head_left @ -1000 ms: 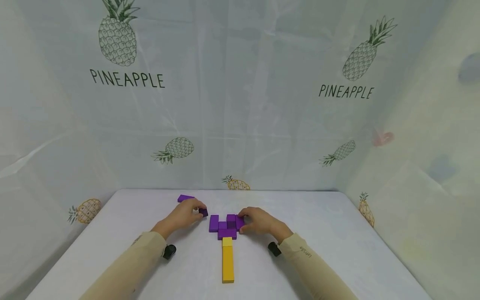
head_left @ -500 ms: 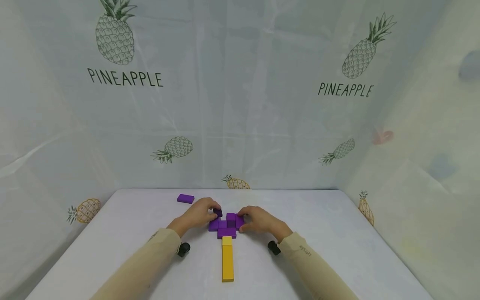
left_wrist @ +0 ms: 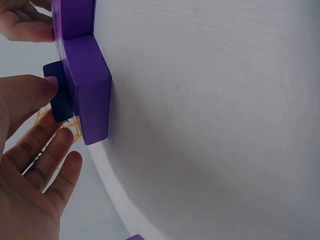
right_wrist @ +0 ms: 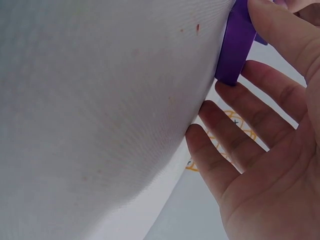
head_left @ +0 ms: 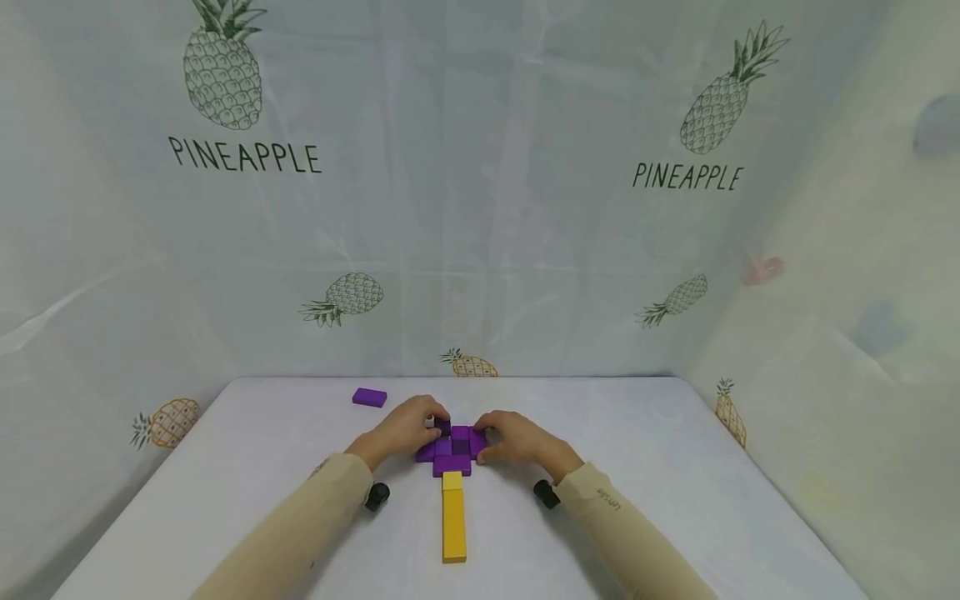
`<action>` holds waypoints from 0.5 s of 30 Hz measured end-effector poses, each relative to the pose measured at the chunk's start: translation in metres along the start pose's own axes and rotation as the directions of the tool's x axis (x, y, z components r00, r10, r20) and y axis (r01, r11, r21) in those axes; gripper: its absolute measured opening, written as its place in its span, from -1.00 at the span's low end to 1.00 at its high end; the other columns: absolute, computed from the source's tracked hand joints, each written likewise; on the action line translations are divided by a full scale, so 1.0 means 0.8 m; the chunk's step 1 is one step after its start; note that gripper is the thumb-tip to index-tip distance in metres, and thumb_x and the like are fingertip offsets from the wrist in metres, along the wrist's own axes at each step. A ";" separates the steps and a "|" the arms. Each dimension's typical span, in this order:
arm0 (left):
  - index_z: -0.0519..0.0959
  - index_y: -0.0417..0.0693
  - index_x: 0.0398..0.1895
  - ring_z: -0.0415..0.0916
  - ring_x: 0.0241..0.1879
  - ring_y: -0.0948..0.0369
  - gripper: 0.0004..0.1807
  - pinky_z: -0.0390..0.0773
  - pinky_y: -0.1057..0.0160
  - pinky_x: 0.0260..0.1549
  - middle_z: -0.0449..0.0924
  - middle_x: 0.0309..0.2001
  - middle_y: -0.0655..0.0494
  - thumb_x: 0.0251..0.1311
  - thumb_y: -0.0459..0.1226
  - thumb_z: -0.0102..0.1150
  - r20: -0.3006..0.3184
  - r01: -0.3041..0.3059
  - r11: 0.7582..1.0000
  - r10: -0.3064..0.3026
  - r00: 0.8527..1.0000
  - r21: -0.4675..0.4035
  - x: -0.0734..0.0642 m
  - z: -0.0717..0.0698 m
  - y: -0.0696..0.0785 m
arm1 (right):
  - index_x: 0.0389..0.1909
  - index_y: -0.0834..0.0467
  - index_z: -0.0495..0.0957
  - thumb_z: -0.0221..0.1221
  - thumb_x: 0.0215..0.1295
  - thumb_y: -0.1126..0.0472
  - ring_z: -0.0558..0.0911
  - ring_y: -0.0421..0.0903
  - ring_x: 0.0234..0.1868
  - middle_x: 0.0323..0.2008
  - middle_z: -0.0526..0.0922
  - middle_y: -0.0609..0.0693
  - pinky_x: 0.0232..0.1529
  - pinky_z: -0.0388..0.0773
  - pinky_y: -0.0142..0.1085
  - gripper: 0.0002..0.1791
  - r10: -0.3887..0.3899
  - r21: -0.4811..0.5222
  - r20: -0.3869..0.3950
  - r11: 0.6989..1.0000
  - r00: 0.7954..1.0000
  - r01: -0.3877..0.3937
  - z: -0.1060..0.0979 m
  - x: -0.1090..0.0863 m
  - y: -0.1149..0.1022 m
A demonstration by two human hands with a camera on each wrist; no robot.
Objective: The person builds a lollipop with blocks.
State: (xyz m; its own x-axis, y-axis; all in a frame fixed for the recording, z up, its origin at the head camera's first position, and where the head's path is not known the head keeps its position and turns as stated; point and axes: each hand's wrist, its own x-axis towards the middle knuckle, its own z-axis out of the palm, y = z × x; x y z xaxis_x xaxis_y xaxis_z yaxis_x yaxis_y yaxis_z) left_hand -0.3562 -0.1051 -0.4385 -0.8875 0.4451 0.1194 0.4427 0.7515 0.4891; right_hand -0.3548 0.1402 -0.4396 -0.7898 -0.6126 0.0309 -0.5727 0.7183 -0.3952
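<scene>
My left hand pinches a small dark purple block between thumb and fingers, close over the left part of a purple block cluster. Beneath it, the cluster's left purple block lies on the white surface. On the opposite side my right hand grips the right-hand purple block at its near and far ends. Between the hands are a raised purple cube and a flat purple block lying crosswise in front. A small yellow block and a long yellow block run toward me in line.
A single purple block lies toward the back left of the white table. Behind the table hangs a pale curtain printed with pineapples. Black wrist devices hang under both sleeves.
My left hand has carried the small dark purple block rightward from beside the cluster to over its left part. The right hand stays at the right-hand block.
</scene>
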 end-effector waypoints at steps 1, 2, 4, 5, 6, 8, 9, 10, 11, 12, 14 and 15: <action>0.65 -0.05 0.00 0.47 -0.08 0.14 -0.73 0.49 0.05 0.04 0.57 -0.13 0.16 0.22 -0.36 0.26 0.004 0.000 1.000 0.000 1.000 0.001 0.000 0.000 0.001 | 0.14 0.09 0.55 0.38 0.15 -0.02 0.50 -0.10 0.14 0.09 0.58 -0.07 0.23 0.39 -0.13 -0.45 0.000 0.001 0.001 1.000 1.000 0.000 0.000 0.000 0.000; 0.66 -0.06 -0.01 0.47 -0.08 0.14 -0.73 0.49 0.05 0.04 0.58 -0.13 0.15 0.21 -0.37 0.26 0.007 -0.004 1.000 0.004 1.000 0.001 0.000 0.000 0.002 | 0.14 0.09 0.55 0.38 0.15 -0.02 0.51 -0.09 0.14 0.09 0.58 -0.06 0.23 0.39 -0.13 -0.45 -0.005 0.000 0.002 1.000 1.000 0.005 0.000 0.001 0.000; 0.66 -0.07 -0.02 0.47 -0.09 0.14 -0.73 0.49 0.05 0.03 0.59 -0.14 0.15 0.20 -0.38 0.26 0.012 -0.008 1.000 0.008 1.000 0.000 0.000 0.000 0.004 | 0.14 0.09 0.55 0.38 0.15 -0.02 0.51 -0.10 0.14 0.08 0.59 -0.07 0.23 0.39 -0.14 -0.45 -0.001 -0.001 0.004 1.000 1.000 0.001 0.000 0.001 0.000; 0.66 -0.07 -0.03 0.47 -0.10 0.15 -0.73 0.49 0.05 0.04 0.59 -0.14 0.15 0.20 -0.38 0.26 0.018 -0.007 1.000 0.007 1.000 -0.001 0.000 0.000 0.005 | 0.14 0.10 0.55 0.39 0.15 -0.01 0.51 -0.10 0.14 0.08 0.59 -0.06 0.23 0.39 -0.14 -0.45 0.000 0.001 0.004 1.000 1.000 0.000 0.000 0.001 -0.001; 0.67 -0.07 -0.04 0.48 -0.10 0.14 -0.74 0.49 0.04 0.04 0.59 -0.15 0.15 0.19 -0.38 0.26 0.020 -0.010 1.000 0.010 1.000 -0.002 0.000 0.000 0.005 | 0.14 0.09 0.55 0.38 0.15 -0.01 0.51 -0.10 0.14 0.08 0.59 -0.07 0.23 0.39 -0.14 -0.45 0.002 -0.001 0.005 1.000 1.000 -0.002 0.000 0.001 -0.001; 0.67 -0.06 -0.07 0.49 -0.09 0.14 -0.75 0.49 0.03 0.04 0.60 -0.16 0.15 0.17 -0.38 0.27 0.023 -0.008 1.000 0.009 1.000 -0.010 0.000 0.001 0.005 | 0.14 0.09 0.55 0.38 0.15 -0.02 0.50 -0.10 0.15 0.09 0.58 -0.07 0.23 0.38 -0.14 -0.45 0.006 -0.001 0.006 1.000 1.000 -0.006 -0.001 0.001 -0.001; 0.68 -0.05 -0.07 0.49 -0.08 0.13 -0.75 0.49 0.03 0.05 0.60 -0.16 0.16 0.18 -0.38 0.27 0.024 -0.006 1.000 0.006 1.000 -0.012 0.000 0.001 0.004 | 0.15 0.08 0.54 0.38 0.15 -0.02 0.50 -0.10 0.15 0.09 0.58 -0.07 0.24 0.38 -0.14 -0.45 0.013 0.000 0.008 1.000 1.000 -0.013 -0.001 0.001 -0.001; 0.68 -0.05 -0.07 0.49 -0.07 0.13 -0.76 0.48 0.03 0.06 0.60 -0.16 0.16 0.18 -0.37 0.27 0.028 0.000 1.000 0.001 1.000 -0.016 -0.001 0.002 0.004 | 0.15 0.08 0.54 0.38 0.15 -0.02 0.50 -0.10 0.15 0.09 0.58 -0.07 0.24 0.38 -0.14 -0.44 0.016 0.000 0.009 1.000 1.000 -0.016 -0.001 0.001 -0.001; 0.68 -0.05 -0.07 0.49 -0.06 0.13 -0.76 0.48 0.03 0.06 0.60 -0.15 0.16 0.18 -0.36 0.27 0.032 0.003 1.000 -0.003 0.999 -0.019 -0.001 0.003 0.003 | 0.15 0.08 0.54 0.38 0.15 -0.02 0.50 -0.10 0.15 0.09 0.58 -0.08 0.24 0.37 -0.14 -0.44 0.020 0.002 0.010 1.000 1.000 -0.020 -0.001 0.001 -0.002; 0.68 -0.05 -0.07 0.50 -0.06 0.12 -0.76 0.48 0.03 0.07 0.60 -0.15 0.15 0.18 -0.36 0.27 0.034 0.007 1.000 -0.006 0.999 -0.025 -0.001 0.003 0.002 | 0.15 0.08 0.54 0.38 0.15 -0.03 0.49 -0.10 0.16 0.10 0.58 -0.08 0.24 0.37 -0.13 -0.44 0.024 0.002 0.011 1.000 1.000 -0.024 -0.002 0.001 -0.002; 0.67 -0.06 -0.07 0.50 -0.05 0.12 -0.77 0.47 0.02 0.08 0.61 -0.13 0.14 0.19 -0.35 0.26 0.041 0.011 0.999 -0.009 0.999 -0.032 -0.002 0.005 0.001 | 0.15 0.07 0.54 0.38 0.15 -0.03 0.49 -0.09 0.16 0.10 0.58 -0.08 0.25 0.37 -0.13 -0.44 0.034 0.005 0.014 0.999 0.999 -0.034 -0.002 0.000 -0.002; 0.67 -0.06 -0.07 0.49 -0.04 0.12 -0.77 0.47 0.02 0.09 0.61 -0.12 0.14 0.20 -0.34 0.25 0.045 0.014 0.999 -0.012 0.999 -0.034 -0.002 0.006 0.000 | 0.15 0.08 0.54 0.38 0.15 -0.03 0.49 -0.09 0.16 0.10 0.58 -0.08 0.25 0.37 -0.12 -0.44 0.038 0.007 0.015 0.999 0.999 -0.038 -0.003 0.000 -0.003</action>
State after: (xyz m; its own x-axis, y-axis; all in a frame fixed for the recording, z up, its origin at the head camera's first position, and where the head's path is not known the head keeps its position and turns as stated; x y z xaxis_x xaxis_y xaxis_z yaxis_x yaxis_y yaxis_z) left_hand -0.3544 -0.1033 -0.4425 -0.8863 0.4571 0.0746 0.4257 0.7406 0.5199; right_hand -0.3538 0.1394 -0.4369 -0.8076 -0.5897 0.0017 -0.5404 0.7390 -0.4023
